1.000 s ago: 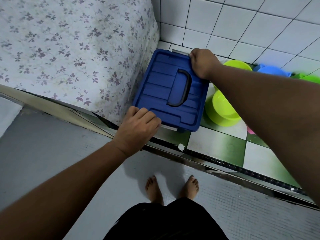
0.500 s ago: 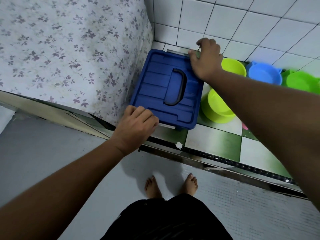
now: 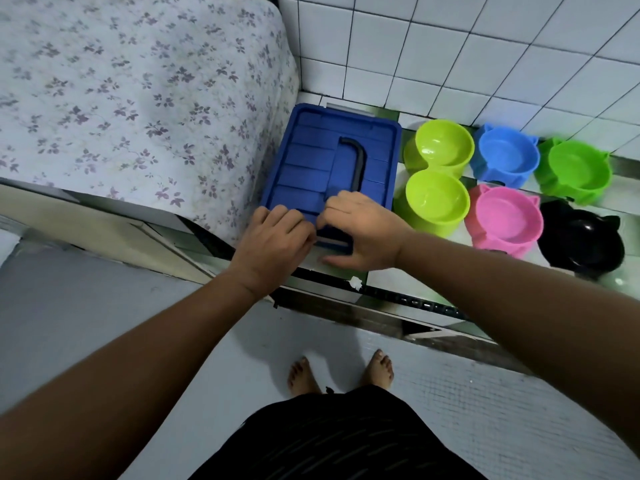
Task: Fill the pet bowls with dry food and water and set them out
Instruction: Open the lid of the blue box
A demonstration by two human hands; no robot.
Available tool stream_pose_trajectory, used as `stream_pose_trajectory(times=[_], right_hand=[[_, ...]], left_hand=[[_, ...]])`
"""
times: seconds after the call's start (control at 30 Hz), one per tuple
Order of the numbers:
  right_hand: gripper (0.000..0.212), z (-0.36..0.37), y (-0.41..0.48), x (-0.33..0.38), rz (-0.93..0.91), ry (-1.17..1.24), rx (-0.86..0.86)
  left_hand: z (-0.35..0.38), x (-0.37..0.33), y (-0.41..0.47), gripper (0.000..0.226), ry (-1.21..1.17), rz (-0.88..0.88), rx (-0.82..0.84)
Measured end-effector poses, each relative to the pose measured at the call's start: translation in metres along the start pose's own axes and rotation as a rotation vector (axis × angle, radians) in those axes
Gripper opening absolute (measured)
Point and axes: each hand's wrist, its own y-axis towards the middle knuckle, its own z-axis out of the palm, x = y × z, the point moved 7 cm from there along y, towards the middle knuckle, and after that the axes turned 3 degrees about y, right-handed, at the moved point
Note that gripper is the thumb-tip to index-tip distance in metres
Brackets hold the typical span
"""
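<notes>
A blue storage box (image 3: 311, 157) with a black handle in its lid stands on the tiled floor in the corner. My left hand (image 3: 273, 244) grips the near edge of the lid with curled fingers. My right hand (image 3: 360, 230) grips the same near edge just beside it, thumb underneath. Right of the box stand several empty pet bowls: two lime ones (image 3: 443, 143) (image 3: 436, 199), a blue one (image 3: 505, 157), a green one (image 3: 578, 171), a pink one (image 3: 505, 216) and a black one (image 3: 581, 240).
A bed with a flowered sheet (image 3: 121, 98) presses against the box's left side. White wall tiles (image 3: 450, 46) rise behind. A metal door track (image 3: 398, 299) runs between the tiled floor and the grey floor where my bare feet (image 3: 304, 375) stand.
My right hand has left the box's far corner and come to the near edge beside my left hand. The view has shifted, showing more bowls on the right.
</notes>
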Motion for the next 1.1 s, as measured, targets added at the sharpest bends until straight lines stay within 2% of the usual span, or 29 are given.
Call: stream_pose_trajectory(times=[0.2,0.33,0.37,0.43,0.5,0.53,0.57,0.63,0.7,0.87,1.0,1.1], right_hand=[[0.023,0.002,0.001,0.002,0.006,-0.089,-0.021],[0.015,0.000,0.001,0.006,-0.010,-0.122,-0.064],[0.014,0.001,0.001,0.007,-0.016,-0.129,-0.076],[0.012,0.003,0.001,0.008,-0.026,-0.150,-0.084],[0.010,0.005,0.001,0.008,-0.033,-0.167,-0.089],[0.010,0.005,0.001,0.008,-0.033,-0.166,-0.089],[0.011,0.005,0.001,0.007,-0.034,-0.160,-0.090],[0.014,0.003,0.000,0.008,-0.043,-0.140,-0.100],[0.016,0.002,-0.001,0.008,-0.051,-0.123,-0.108],[0.019,-0.003,-0.001,0.006,-0.048,-0.069,-0.090],[0.029,-0.003,-0.003,0.001,-0.033,0.021,-0.044],[0.035,-0.011,-0.005,-0.014,0.038,0.085,-0.100]], left_hand=[[0.004,0.000,-0.005,0.014,-0.021,-0.084,0.022],[0.001,0.007,-0.009,0.013,-0.117,-0.273,0.014],[0.000,0.008,-0.013,0.013,-0.199,-0.385,0.008],[0.004,0.011,-0.032,0.020,-0.446,-0.812,-0.040],[0.023,0.001,-0.063,0.026,-0.878,-1.415,-0.099],[0.037,-0.013,-0.070,0.026,-1.146,-1.641,-0.097],[0.047,-0.027,-0.066,0.028,-1.386,-1.753,-0.073],[0.057,-0.039,-0.051,0.033,-1.632,-1.778,-0.063],[0.059,-0.038,-0.041,0.032,-1.695,-1.792,-0.160],[0.060,-0.035,-0.043,0.028,-1.656,-1.836,-0.274],[0.059,-0.032,-0.043,0.027,-1.687,-1.827,-0.358],[0.059,-0.033,-0.045,0.026,-1.698,-1.823,-0.369]])
